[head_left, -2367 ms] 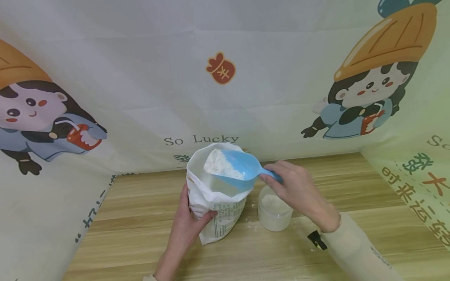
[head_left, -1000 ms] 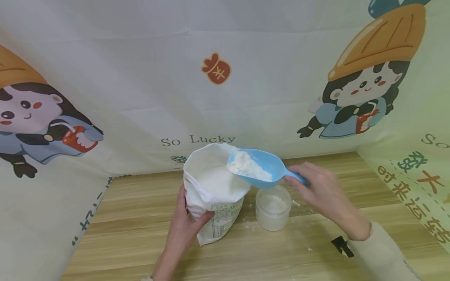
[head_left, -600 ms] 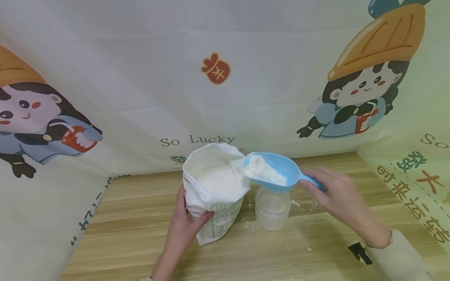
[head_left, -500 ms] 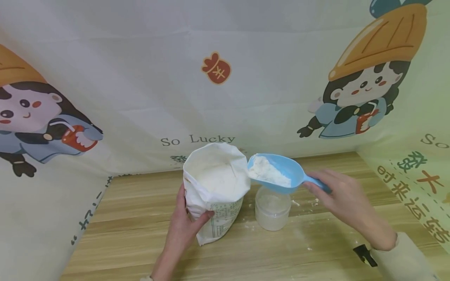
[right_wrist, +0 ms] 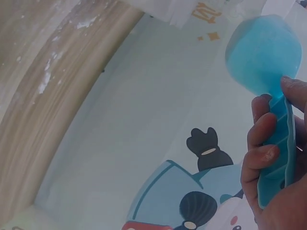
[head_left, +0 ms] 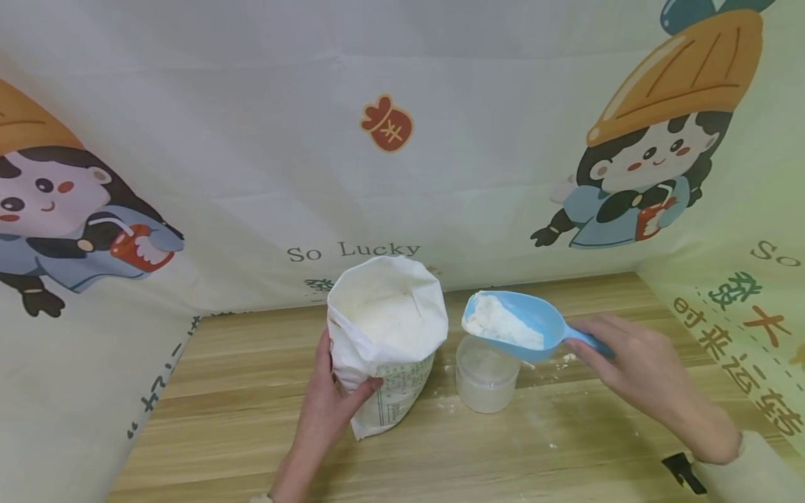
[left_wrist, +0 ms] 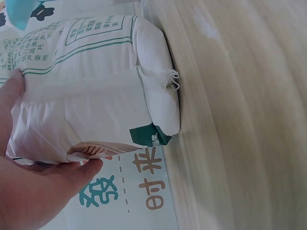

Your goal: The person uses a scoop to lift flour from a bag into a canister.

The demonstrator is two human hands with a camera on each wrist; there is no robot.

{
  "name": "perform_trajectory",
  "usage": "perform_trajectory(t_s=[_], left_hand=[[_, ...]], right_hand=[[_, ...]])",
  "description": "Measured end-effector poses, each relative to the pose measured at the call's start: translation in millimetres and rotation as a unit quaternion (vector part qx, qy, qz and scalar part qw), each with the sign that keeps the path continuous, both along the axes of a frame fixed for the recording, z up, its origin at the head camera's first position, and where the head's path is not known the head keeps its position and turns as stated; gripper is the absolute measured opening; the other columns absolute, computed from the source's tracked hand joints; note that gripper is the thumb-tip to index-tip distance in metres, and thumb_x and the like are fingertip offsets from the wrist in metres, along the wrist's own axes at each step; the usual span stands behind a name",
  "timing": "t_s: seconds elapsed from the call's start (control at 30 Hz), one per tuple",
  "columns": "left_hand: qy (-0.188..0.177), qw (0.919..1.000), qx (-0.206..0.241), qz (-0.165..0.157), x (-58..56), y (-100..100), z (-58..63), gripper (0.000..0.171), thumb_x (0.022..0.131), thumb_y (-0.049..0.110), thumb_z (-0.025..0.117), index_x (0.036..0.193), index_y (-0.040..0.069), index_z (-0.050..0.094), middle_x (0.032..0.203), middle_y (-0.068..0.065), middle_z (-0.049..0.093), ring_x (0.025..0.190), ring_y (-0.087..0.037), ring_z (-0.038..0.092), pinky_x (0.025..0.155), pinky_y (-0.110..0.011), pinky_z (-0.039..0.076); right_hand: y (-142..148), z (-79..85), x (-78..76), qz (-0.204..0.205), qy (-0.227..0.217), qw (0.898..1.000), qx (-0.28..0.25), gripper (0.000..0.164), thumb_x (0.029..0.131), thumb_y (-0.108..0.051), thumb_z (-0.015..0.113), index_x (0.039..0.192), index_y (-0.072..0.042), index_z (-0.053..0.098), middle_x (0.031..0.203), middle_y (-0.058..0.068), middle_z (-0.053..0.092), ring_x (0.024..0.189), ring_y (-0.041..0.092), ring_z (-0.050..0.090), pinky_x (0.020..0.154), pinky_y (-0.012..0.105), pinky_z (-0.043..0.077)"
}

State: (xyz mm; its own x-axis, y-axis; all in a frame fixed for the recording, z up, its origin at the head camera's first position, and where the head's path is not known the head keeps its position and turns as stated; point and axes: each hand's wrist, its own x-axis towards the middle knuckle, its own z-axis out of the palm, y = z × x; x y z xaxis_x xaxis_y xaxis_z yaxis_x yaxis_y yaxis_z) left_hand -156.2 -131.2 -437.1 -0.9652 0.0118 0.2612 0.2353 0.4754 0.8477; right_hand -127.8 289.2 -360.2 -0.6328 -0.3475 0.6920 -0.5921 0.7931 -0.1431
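My right hand (head_left: pixel 641 363) grips the handle of a light blue scoop (head_left: pixel 553 328), fingers wrapped around it in the right wrist view. White flour-like powder (head_left: pixel 499 323) is heaped toward the scoop's front end. The scoop is held level above the back rim of a clear round jar (head_left: pixel 486 381), which has pale powder inside. To the left, an open white woven bag (head_left: pixel 402 391) with green print stands on the table. My left hand (head_left: pixel 330 402) holds the bag's lower left side, thumb across its front. White powder shows inside the bag's mouth.
The wood-grain table (head_left: pixel 251 419) carries spilled powder (head_left: pixel 446 404) around the jar and to its right. A printed cloth backdrop (head_left: pixel 283 154) rises behind and along both sides. A black tag (head_left: pixel 684 473) hangs by the right sleeve (head_left: pixel 748 471).
My right hand has moved the loaded scoop out from over the bag, rightward and slightly down, to above the jar. The left hand and bag have stayed in place.
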Motion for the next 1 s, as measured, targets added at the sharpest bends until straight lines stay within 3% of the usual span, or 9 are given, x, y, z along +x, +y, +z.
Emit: perform_trajectory(t_s=[0.13,0.27,0.47,0.63,0.87,1.0], left_hand=[[0.002,1.0,-0.001,0.0,-0.4,0.1,-0.5,0.116,0.08,0.018,0.091,0.166,0.025,0.015,0.155,-0.017,0.046,0.134,-0.04,0.052,0.106,-0.06,0.045],[0.002,1.0,-0.002,0.001,-0.8,0.4,-0.8,0.116,0.08,0.018,0.091,0.166,0.024,0.014,0.156,-0.017,0.046,0.134,-0.04,0.052,0.107,-0.059,0.045],[-0.002,1.0,-0.004,0.003,-0.4,0.1,0.1,0.115,0.08,0.019,0.091,0.166,0.023,0.014,0.156,-0.018,0.045,0.134,-0.042,0.052,0.107,-0.06,0.045],[0.001,0.9999,-0.008,0.006,-0.1,-0.1,-0.4,0.114,0.081,0.021,0.09,0.166,0.022,0.014,0.155,-0.02,0.046,0.133,-0.043,0.053,0.106,-0.061,0.046],[0.001,1.0,-0.003,0.007,0.9,0.1,-0.3,0.114,0.081,0.021,0.091,0.166,0.022,0.015,0.155,-0.02,0.046,0.133,-0.043,0.052,0.106,-0.061,0.045],[0.001,1.0,-0.005,0.006,0.4,0.2,0.1,0.115,0.081,0.021,0.091,0.166,0.022,0.014,0.156,-0.02,0.045,0.135,-0.043,0.051,0.107,-0.061,0.044]], right_hand=[[4.2,-2.4,1.7,-0.008,-0.007,1.0,0.007,0.027,0.096,-0.032,0.075,0.108,-0.008,0.078,0.099,0.007,0.077,0.063,0.005,0.059,0.049,0.02,0.045],[9.0,-5.4,1.2,-0.007,0.003,1.0,0.016,0.049,0.103,-0.053,0.057,0.107,-0.01,0.079,0.095,0.004,0.077,0.06,0.001,0.054,0.046,0.017,0.04],[13.5,-6.2,0.3,-0.01,0.021,0.999,0.037,0.063,0.104,-0.063,0.043,0.105,-0.011,0.08,0.088,0.0,0.075,0.055,-0.003,0.046,0.042,0.016,0.031],[16.3,-3.9,0.7,-0.017,0.008,0.998,0.062,0.064,0.104,-0.063,0.042,0.105,-0.011,0.08,0.09,0.001,0.076,0.055,0.0,0.051,0.042,0.018,0.032],[20.1,0.4,0.6,-0.03,-0.01,0.994,0.106,0.059,0.104,-0.061,0.048,0.104,-0.012,0.08,0.097,0.008,0.077,0.062,0.019,0.069,0.041,0.023,0.037],[21.3,3.2,0.4,-0.028,-0.014,0.991,0.128,0.058,0.104,-0.06,0.048,0.103,-0.012,0.08,0.095,0.006,0.077,0.067,0.022,0.071,0.042,0.024,0.039]])
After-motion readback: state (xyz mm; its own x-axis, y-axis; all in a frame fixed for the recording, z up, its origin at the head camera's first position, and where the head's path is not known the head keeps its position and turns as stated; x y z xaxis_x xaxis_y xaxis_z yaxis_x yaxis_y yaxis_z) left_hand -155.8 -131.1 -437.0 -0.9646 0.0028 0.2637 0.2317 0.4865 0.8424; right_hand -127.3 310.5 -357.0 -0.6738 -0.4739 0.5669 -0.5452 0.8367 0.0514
